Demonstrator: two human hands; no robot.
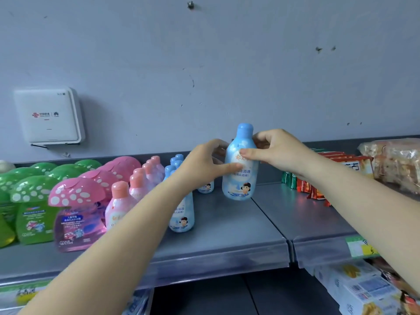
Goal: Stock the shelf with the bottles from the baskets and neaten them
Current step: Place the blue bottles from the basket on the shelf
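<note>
Grey metal shelf (227, 226), front lip nearest the viewer, taken as the landmark throughout. Below its lip, right: white cartons (354, 289) with blue and yellow print; a green price tag (361, 246) on the lip above them. On the shelf, front left: green mushroom-capped bottles (34, 210), then pink mushroom-capped bottles (77, 208) beside them, both in rows running back toward the wall. Next along, toward the shelf's middle: a row of pink-capped bottles (119, 203), and just beside it a row of blue-capped bottles (181, 218), partly hidden by the left forearm. Mid-shelf, upright, base at or just above the surface (contact cannot be told): one blue-capped bottle with cloud print (241, 164), apart from and right of the blue row, held by both hands. Left hand (204, 164): thumb pressed to the label's front, fingers curled round the bottle's far side. Right hand (279, 151): thumb laid across the upper label, fingers wrapped behind the shoulder just under the cap. On the shelf's right part: red and green snack packets (304, 187) stacked on edge, and farther right a clear bag of baked goods (391, 164). Behind the shelf: a grey wall (204, 64), with a white router box (48, 115) mounted above the shelf's left end.
</note>
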